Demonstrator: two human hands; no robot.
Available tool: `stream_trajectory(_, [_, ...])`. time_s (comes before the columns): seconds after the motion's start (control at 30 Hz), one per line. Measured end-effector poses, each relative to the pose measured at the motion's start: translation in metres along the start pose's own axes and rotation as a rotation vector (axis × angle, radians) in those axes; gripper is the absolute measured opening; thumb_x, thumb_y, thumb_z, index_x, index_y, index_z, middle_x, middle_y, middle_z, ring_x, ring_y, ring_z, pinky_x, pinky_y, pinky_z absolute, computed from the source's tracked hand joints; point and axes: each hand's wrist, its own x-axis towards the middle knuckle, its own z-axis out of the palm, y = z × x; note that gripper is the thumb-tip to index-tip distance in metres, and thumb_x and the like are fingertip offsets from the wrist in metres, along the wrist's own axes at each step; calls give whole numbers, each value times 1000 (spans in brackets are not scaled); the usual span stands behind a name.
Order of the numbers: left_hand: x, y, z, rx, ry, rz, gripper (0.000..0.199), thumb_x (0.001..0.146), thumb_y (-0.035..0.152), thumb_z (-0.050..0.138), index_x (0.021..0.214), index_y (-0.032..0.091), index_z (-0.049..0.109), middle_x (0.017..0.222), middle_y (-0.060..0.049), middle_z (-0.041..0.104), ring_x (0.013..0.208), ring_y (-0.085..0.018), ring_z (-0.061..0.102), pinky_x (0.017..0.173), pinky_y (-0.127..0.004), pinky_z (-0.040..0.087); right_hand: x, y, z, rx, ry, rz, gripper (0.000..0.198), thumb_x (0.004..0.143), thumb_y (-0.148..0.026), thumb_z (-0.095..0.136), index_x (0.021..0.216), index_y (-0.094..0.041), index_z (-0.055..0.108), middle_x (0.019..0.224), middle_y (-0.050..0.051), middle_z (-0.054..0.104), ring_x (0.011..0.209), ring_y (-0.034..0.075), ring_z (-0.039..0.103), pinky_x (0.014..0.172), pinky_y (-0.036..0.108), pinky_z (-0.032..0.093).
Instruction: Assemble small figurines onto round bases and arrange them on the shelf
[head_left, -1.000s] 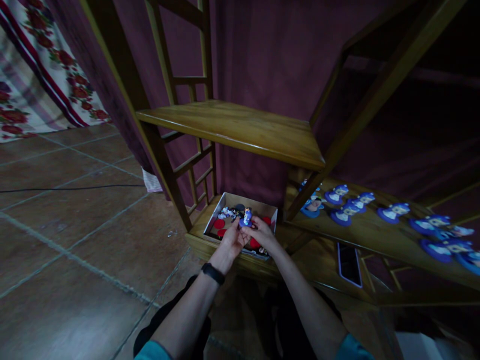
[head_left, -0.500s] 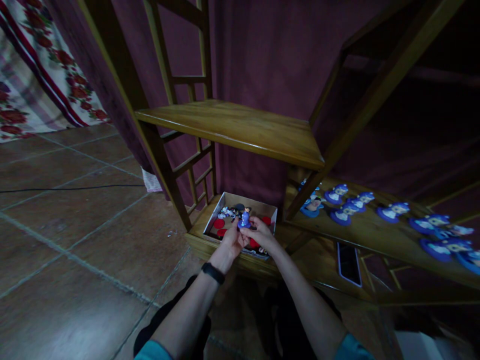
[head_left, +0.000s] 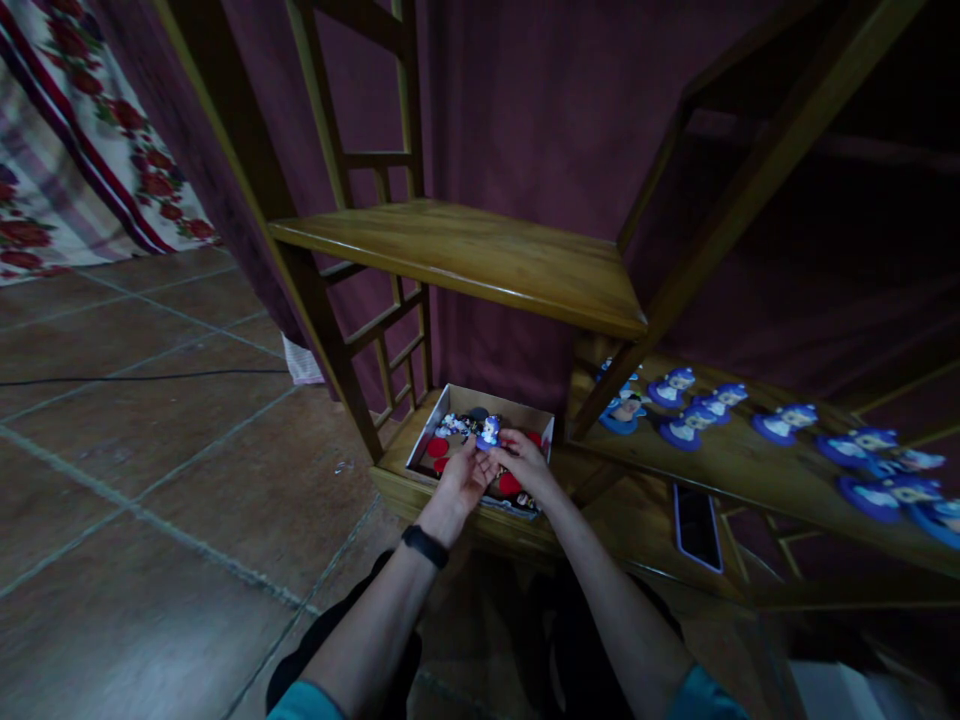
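Purple-and-white figurine (head_left: 489,432), in fingers (head_left: 514,441) of both hands (head_left: 463,482), over box (head_left: 519,414)

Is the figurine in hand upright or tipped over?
Upright: the figurine shows its head at the top and its purple base underneath, at the right hand.

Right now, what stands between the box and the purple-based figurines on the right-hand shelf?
In the head view, the lower part of a wooden post stands between the box and those figurines.

Both hands (head_left: 465,480) (head_left: 523,462) hold a purple-and-white figurine (head_left: 490,431) over an open box (head_left: 513,411).
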Motion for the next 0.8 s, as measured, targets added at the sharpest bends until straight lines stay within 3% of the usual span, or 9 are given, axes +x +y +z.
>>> stream_trajectory(0.27, [-1, -2, -1, 48, -70, 41, 9, 81, 19, 56, 87, 14, 59, 76, -6, 65, 67, -12, 62, 67, -25, 50, 8, 14, -5, -26, -76, 12, 39, 68, -28, 65, 105, -21, 57, 91, 1, 66, 84, 17, 61, 83, 34, 48])
stream_trajectory(0.53, [-5, -2, 2, 38, -142, 66, 26, 80, 10, 55, 104, 15, 60, 81, -6, 68, 68, -12, 63, 69, -25, 51, 10, 18, -6, 30, -52, 28, 39, 66, -25, 66, 104, -22, 57, 87, 1, 65, 80, 16, 60, 81, 34, 48])
stream_trajectory(0.8, [-5, 2, 6, 15, -120, 18, 24, 86, 22, 49, 105, 13, 60, 84, -9, 68, 75, -15, 65, 73, -28, 52, 7, 8, -11, 44, -114, -74, 41, 66, -24, 64, 106, -24, 55, 103, 1, 63, 93, 16, 58, 88, 32, 44])
